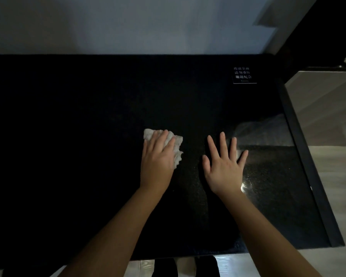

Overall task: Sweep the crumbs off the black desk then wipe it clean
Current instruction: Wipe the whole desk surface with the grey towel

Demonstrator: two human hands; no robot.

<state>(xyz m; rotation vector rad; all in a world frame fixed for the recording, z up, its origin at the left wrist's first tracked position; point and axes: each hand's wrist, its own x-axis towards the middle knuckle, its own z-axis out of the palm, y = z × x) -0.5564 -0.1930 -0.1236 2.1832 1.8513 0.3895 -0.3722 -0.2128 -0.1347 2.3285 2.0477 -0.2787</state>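
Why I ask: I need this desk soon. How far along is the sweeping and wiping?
Sweeping looks done: no crumbs show on the black desk, though it is dim. Wiping is in hand: the left hand presses a white cloth flat mid-desk, the right hand rests open beside it. Left: the remaining surface.

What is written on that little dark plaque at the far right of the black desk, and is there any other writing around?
All on the small black sign lying on the black desk, in white characters:
"玻璃桌面": top line, dim, so this reading is unsure
"请勿重压": second line
"谢谢配合": third line
A tiny fourth line at the bottom edge: too small to read.
No other text shows.
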